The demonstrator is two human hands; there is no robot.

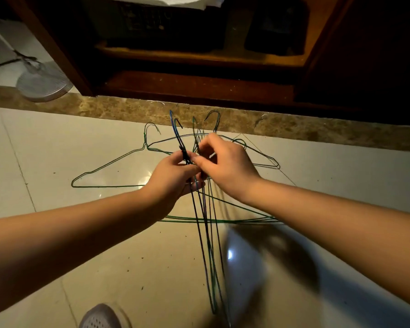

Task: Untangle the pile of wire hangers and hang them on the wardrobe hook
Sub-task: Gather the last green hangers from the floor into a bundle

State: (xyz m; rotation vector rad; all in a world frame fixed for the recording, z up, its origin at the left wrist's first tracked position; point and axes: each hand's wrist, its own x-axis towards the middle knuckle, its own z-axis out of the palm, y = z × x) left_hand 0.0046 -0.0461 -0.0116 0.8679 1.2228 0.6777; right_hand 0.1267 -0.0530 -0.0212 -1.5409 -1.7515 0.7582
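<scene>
Both my hands meet above the tiled floor over a bunch of thin wire hangers (205,223), green, blue and black. My left hand (173,176) grips the twisted necks of the bunch, whose hooks stick up beyond my fingers. My right hand (225,166) pinches one of the necks just right of the left hand. The bunch's bodies hang down toward me. Another green hanger (109,169) lies flat on the floor to the left, and more green wire (268,159) lies under and right of my hands.
A dark wooden wardrobe (199,86) stands open ahead, behind a brown marble sill (294,129). A round fan base (43,84) sits at the far left. My shoe (102,316) shows at the bottom. A blurred shadow with a light glare (246,261) lies at lower right.
</scene>
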